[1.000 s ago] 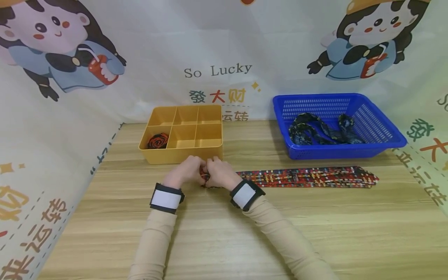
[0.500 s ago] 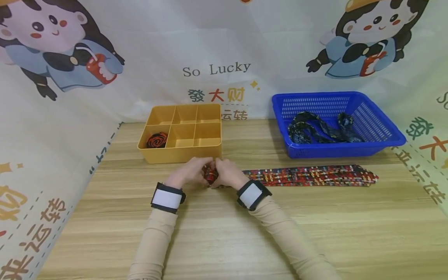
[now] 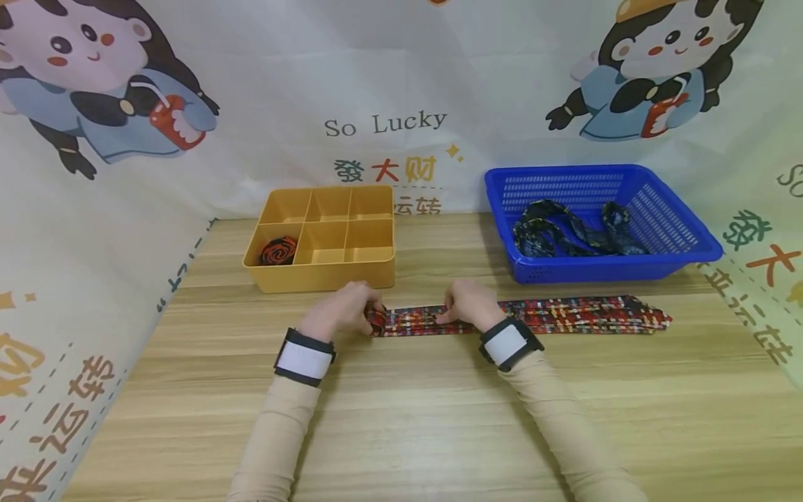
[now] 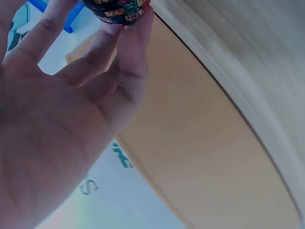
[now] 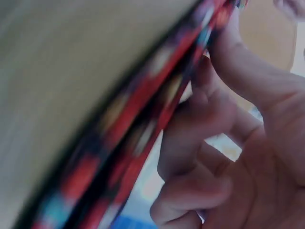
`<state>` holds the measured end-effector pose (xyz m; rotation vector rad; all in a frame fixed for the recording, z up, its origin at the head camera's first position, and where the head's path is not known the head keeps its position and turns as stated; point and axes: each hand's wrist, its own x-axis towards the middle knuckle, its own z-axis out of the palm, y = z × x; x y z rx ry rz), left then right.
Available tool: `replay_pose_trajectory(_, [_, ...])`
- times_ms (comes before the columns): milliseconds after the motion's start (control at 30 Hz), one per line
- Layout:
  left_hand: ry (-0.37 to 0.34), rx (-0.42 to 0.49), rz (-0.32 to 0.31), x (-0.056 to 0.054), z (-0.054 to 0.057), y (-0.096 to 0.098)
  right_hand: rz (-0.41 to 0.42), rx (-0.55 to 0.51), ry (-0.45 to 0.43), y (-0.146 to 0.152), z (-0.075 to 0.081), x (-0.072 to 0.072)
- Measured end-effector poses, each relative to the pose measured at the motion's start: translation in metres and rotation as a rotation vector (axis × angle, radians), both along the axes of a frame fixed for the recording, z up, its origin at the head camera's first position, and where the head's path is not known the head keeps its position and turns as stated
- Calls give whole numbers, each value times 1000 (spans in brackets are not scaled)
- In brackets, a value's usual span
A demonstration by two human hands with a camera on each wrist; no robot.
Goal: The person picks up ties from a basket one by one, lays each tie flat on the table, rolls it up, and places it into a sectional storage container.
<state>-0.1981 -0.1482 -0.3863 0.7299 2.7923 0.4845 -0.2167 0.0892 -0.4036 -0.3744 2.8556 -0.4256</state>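
A necktie (image 3: 577, 315) with a red, black and multicoloured pattern lies lengthwise across the table, its pointed end to the right. Its left end is wound into a small roll, which my left hand (image 3: 339, 310) grips between thumb and fingers. In the left wrist view the dark patterned roll (image 4: 119, 10) shows at the fingertips, partly cut off by the frame. Farther right along the tie, my right hand (image 3: 472, 305) has its thumb and fingers at the strip's two edges, pinching it. The right wrist view shows the tie's layered edge (image 5: 143, 114), blurred, beside the curled fingers.
Behind the left hand stands a yellow six-compartment box (image 3: 320, 277); its front-left compartment holds a rolled black-and-red tie (image 3: 278, 251). A blue basket (image 3: 615, 268) at the back right contains a dark patterned tie (image 3: 539, 233). Printed cloth walls (image 3: 282, 84) enclose the table.
My right hand has left the roll and slid to the right along the tie, baring a flat stretch between the hands. The left hand stays at the roll, which has shifted slightly right.
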Motion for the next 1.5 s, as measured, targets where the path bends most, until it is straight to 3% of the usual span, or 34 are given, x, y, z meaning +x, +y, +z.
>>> replay_pose_trajectory(167, [107, -111, 27, 9, 1, 16, -41, -9, -66, 31, 7, -4])
replay_pose_trajectory(467, [226, -153, -95, 16, -4, 38, -74, 5, -87, 58, 14, -7])
replay_pose_trajectory(533, [226, -133, -95, 15, -5, 38, -75, 8, -88, 59, 15, -7])
replay_pose_trajectory(733, [140, -36, -24, 9, -5, 33, -79, 19, -98, 58, 14, -8])
replay_pose_trajectory(900, [133, -58, -18, 10, -7, 34, -75, -2, -111, 59, 14, -7])
replay_pose_trajectory(1100, [228, -92, -85, 9, -13, 36, -73, -12, -115, 58, 12, -7])
replay_pose_trajectory(1200, [266, -66, -75, 8, -15, 36, -72, -4, -115, 58, 12, -7])
replay_pose_trajectory(1300, [224, -29, -55, 7, -14, 35, -71, -4, -117, 57, 12, -8])
replay_pose_trajectory(1500, [57, -7, -7, 9, -8, 30, -70, 27, -88, 55, 13, -7])
